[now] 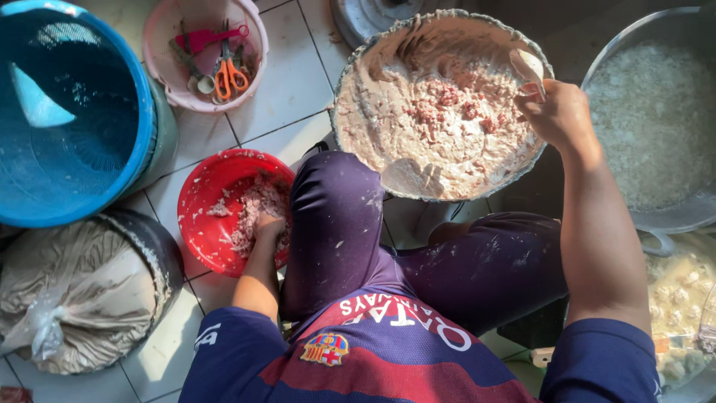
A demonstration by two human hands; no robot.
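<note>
The left hand point(268, 224) is digging clenched fingers into soft, sticky minced meat point(253, 213) in the red bowl point(198, 216) at near left. The right hand point(556, 112) is gripping a pale spoon point(528, 67) over the large paste-filled basin point(440, 104); the mince likely needs scooping from beneath.

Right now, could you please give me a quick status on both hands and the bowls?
Left hand in red bowl, on minced meat. Right hand holding pale spoon at big metal bowl rim. Knee between the bowls.
</note>
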